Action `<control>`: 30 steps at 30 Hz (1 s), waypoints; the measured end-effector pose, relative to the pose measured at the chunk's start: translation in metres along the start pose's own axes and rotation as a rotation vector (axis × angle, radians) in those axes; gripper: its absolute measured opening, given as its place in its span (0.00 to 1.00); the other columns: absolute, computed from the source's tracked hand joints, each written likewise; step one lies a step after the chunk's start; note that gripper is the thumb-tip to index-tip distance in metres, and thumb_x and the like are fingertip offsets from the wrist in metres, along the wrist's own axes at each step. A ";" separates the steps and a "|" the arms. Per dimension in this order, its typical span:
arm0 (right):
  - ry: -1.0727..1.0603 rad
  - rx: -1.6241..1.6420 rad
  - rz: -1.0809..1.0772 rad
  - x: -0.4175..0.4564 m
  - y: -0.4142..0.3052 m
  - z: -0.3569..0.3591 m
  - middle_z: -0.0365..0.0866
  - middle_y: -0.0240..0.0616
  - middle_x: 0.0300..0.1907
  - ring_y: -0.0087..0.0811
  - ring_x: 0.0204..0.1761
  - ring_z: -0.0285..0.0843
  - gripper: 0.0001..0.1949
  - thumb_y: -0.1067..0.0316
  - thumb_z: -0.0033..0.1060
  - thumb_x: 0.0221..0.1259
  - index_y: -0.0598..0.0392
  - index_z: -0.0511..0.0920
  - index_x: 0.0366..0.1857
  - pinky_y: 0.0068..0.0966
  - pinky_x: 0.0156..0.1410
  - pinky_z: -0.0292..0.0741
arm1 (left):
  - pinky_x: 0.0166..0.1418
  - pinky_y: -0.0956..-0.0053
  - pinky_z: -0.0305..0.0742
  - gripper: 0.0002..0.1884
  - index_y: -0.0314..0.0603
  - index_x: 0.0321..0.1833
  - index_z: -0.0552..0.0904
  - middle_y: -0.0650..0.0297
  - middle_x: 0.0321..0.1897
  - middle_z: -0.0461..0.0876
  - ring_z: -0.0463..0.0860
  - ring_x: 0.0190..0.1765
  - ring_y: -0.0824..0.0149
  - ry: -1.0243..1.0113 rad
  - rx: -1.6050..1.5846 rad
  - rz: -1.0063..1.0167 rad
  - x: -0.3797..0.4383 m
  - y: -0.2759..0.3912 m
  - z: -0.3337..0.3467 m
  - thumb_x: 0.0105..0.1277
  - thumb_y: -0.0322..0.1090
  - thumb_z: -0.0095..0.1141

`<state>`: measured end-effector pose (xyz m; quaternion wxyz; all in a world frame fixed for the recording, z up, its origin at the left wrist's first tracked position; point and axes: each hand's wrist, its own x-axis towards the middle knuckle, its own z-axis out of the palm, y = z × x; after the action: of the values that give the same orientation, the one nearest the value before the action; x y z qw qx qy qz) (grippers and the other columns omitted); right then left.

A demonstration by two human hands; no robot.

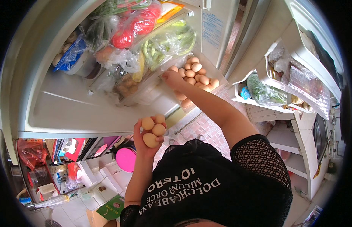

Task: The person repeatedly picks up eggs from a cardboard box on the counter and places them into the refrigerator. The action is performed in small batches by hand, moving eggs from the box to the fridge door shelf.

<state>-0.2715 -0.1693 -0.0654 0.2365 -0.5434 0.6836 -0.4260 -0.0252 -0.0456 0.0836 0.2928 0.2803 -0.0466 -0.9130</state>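
Note:
My left hand [142, 139] holds several brown eggs [150, 140] together in its palm and fingers, just outside the refrigerator's front edge. My right hand [173, 80] reaches into a clear plastic drawer [222, 84] pulled out of the refrigerator. Many more brown eggs [196, 67] lie piled in that drawer, mostly to the right of the hand. One egg [173, 68] sits right by its curled fingers. Whether those fingers grip that egg or only touch it is hidden.
Bagged green vegetables [170, 42], a red plastic bag [136, 25] and a lidded tub [83, 66] crowd the refrigerator shelves. The open door's racks [258, 105] stand at the right, with bagged food. A pink round lid [126, 159] and a green box [111, 207] are at lower left.

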 end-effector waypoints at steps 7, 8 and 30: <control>0.117 0.137 0.261 -0.048 -0.065 -0.096 0.84 0.39 0.37 0.33 0.38 0.82 0.10 0.61 0.55 0.65 0.53 0.83 0.41 0.30 0.46 0.77 | 0.26 0.76 0.75 0.22 0.42 0.50 0.77 0.56 0.49 0.79 0.79 0.51 0.60 -0.122 0.356 0.002 0.070 0.006 0.034 0.69 0.55 0.48; 0.294 0.068 0.151 -0.059 -0.065 -0.111 0.84 0.37 0.35 0.29 0.37 0.82 0.10 0.62 0.56 0.65 0.54 0.83 0.41 0.28 0.44 0.78 | 0.26 0.76 0.75 0.22 0.42 0.50 0.77 0.58 0.47 0.80 0.80 0.50 0.61 -0.114 0.474 0.012 0.087 0.004 0.048 0.69 0.54 0.48; 0.639 0.361 0.245 -0.230 -0.061 -0.164 0.77 0.32 0.20 0.17 0.24 0.75 0.06 0.74 0.57 0.63 0.59 0.80 0.40 0.19 0.32 0.73 | 0.65 0.54 0.69 0.24 0.50 0.58 0.71 0.60 0.69 0.62 0.67 0.67 0.50 -0.227 2.603 0.780 0.291 -0.028 0.064 0.62 0.47 0.60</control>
<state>-0.2988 0.0987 0.0396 0.1528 -0.2471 0.6967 -0.6559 -0.2687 -0.1909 -0.0108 0.0502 0.2438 -0.9648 -0.0852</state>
